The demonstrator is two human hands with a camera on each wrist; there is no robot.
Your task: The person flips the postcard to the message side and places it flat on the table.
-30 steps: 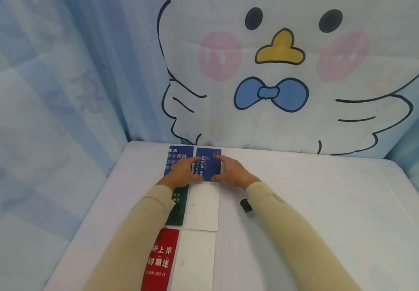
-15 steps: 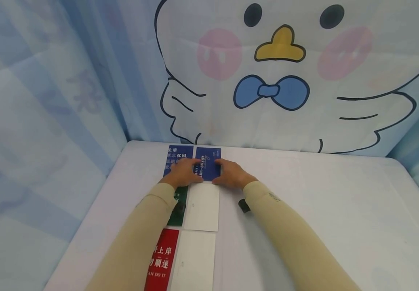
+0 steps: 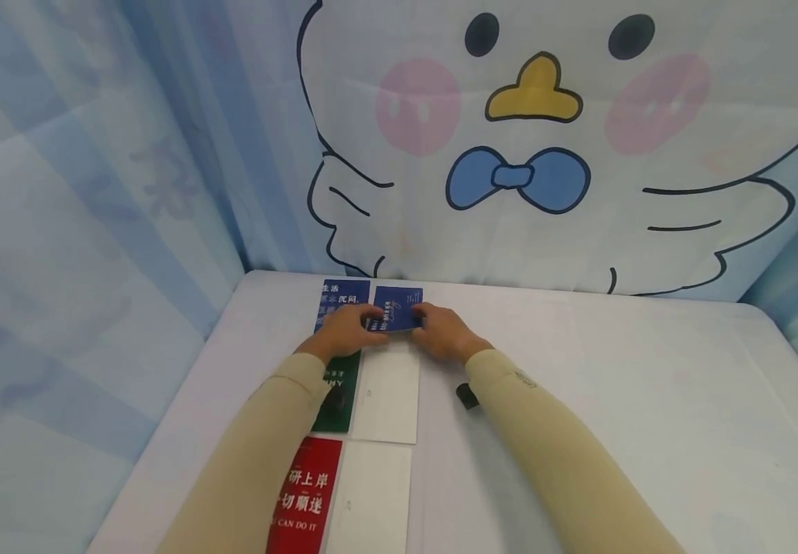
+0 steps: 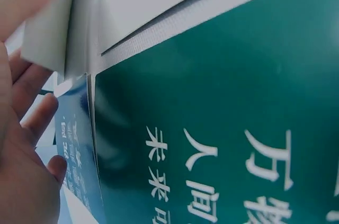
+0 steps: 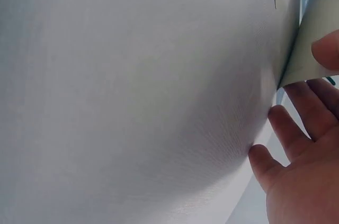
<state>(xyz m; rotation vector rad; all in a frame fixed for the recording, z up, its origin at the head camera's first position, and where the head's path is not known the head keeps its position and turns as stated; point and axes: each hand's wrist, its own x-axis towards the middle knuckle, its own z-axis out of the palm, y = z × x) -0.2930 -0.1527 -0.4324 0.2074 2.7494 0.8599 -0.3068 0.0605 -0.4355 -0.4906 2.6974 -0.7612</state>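
Now | left hand [image 3: 345, 329], right hand [image 3: 442, 334] | grip: pinching blue card [image 3: 399, 311] by opposite edges

Left forearm [image 3: 246, 462]: stretched forward and angled inward, clothed in beige up to the wrist
Right forearm [image 3: 565, 462]: likewise stretched forward, slanted inward from the opposite side
Left hand [image 3: 345, 331]: held in a pinch, left thumb [image 4: 24, 4] blurred and set opposite left fingers [image 4: 43, 115]
Right hand [image 3: 443, 333]: held in a pinch, right thumb [image 5: 327, 52] bent, right fingers [image 5: 288, 134] spread
Hand spacing: near each other, apart, fingertips turned inward
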